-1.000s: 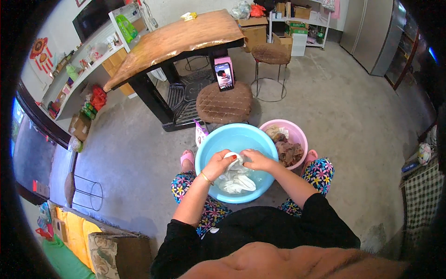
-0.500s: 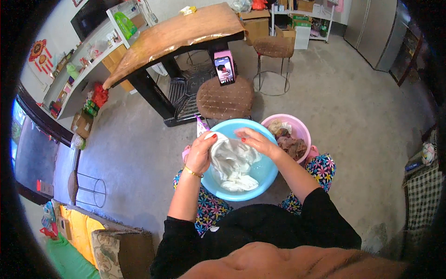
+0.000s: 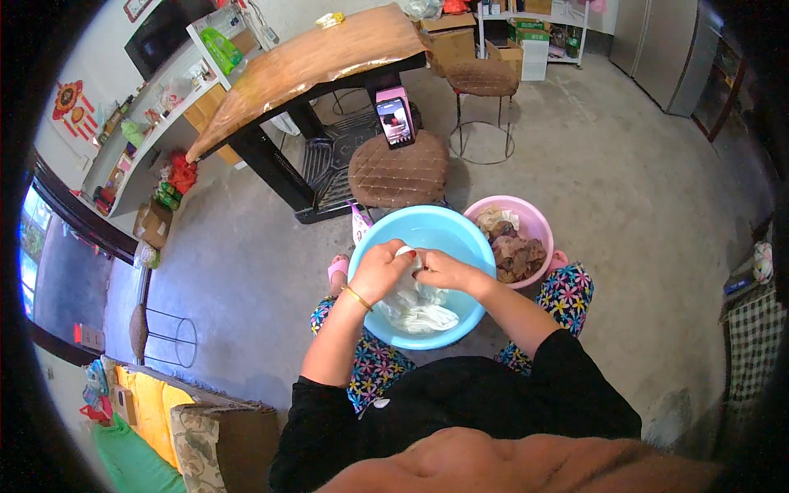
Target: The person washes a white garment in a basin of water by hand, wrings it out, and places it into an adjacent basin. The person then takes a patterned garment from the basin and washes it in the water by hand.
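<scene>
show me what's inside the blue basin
The blue basin holds water and white cloth, its upper part gripped by the left hand and right hand. Whatever lies beneath the cloth and hands is covered, so I can't tell.

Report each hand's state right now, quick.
Left hand: closed, holding the white cloth over the light-blue basin.
Right hand: closed on the same white cloth.
</scene>
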A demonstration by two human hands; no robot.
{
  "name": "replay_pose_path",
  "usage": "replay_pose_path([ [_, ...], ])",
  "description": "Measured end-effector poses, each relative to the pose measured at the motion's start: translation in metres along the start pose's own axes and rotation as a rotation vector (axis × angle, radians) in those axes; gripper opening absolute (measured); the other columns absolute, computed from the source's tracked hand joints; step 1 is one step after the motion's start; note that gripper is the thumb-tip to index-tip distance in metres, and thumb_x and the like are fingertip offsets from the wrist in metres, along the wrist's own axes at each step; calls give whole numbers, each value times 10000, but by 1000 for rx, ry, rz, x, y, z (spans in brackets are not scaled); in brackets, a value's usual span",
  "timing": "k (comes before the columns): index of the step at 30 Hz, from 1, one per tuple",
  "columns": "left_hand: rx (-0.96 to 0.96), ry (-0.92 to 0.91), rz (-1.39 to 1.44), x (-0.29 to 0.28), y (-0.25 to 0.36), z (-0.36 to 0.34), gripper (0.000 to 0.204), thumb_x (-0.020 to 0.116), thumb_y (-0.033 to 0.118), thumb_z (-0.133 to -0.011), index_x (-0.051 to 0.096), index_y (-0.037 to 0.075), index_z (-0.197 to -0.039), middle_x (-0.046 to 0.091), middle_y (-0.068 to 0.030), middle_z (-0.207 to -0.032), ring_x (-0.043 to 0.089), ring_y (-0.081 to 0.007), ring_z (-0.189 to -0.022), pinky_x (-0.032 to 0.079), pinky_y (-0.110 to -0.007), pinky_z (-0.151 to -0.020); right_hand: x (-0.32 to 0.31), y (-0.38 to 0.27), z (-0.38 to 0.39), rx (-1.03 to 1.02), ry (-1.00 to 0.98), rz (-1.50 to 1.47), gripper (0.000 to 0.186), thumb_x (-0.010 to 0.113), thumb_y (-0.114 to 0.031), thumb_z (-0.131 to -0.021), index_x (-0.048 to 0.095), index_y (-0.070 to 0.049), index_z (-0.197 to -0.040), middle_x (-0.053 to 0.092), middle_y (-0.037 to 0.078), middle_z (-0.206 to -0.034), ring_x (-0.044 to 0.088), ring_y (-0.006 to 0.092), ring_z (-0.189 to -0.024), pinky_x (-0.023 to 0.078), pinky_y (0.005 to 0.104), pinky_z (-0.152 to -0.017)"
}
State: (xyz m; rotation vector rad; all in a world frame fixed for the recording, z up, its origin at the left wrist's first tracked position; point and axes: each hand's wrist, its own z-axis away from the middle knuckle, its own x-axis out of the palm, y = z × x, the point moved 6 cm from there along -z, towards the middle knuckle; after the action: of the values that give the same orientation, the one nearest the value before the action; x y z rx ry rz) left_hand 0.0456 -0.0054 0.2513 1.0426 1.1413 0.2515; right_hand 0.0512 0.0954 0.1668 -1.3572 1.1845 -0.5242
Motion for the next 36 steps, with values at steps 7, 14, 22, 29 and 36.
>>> replay_pose_path([
  [7, 2, 196, -134, -28, -10, 4, 249, 488, 226, -827, 580, 17, -925, 584, -224, -804, 593, -327, -772, 450, -379, -666, -28, 20, -3, 43, 80, 217, 252, 502, -212, -740, 535, -8, -884, 545, 186, -850, 530, 318, -803, 410, 383, -714],
  [14, 104, 370, 308, -50, -23, 8, 214, 507, 152, -838, 576, -20, -944, 580, -47, -749, 516, -112, -668, 423, -241, -624, -48, -21, 6, -131, 132, 337, 368, 548, -124, -711, 447, -36, -1054, 526, 168, -960, 524, 283, -905, 404, 342, -787],
  [22, 155, 260, 749, -37, 1, 9, 195, 490, 125, -834, 583, -6, -945, 576, -22, -839, 509, -77, -746, 404, -196, -677, -33, 2, 12, -39, 251, 513, 401, 583, -130, -695, 443, -61, -1064, 506, 170, -974, 478, 333, -966, 387, 407, -828],
  [29, 116, 229, 757, -46, 0, 5, 200, 449, 103, -826, 575, -8, -934, 589, -52, -836, 541, -101, -733, 429, -206, -676, -46, -11, 21, -85, 500, 321, 420, 621, -115, -669, 441, -55, -1044, 487, 150, -907, 487, 315, -875, 401, 389, -794],
  [36, 95, 244, 877, -37, 11, -1, 183, 464, 85, -819, 592, -1, -919, 585, -31, -796, 518, -78, -700, 407, -194, -632, -6, -16, 12, -117, 270, 453, 387, 574, -101, -687, 426, -12, -1034, 482, 166, -922, 485, 327, -869, 398, 401, -778],
])
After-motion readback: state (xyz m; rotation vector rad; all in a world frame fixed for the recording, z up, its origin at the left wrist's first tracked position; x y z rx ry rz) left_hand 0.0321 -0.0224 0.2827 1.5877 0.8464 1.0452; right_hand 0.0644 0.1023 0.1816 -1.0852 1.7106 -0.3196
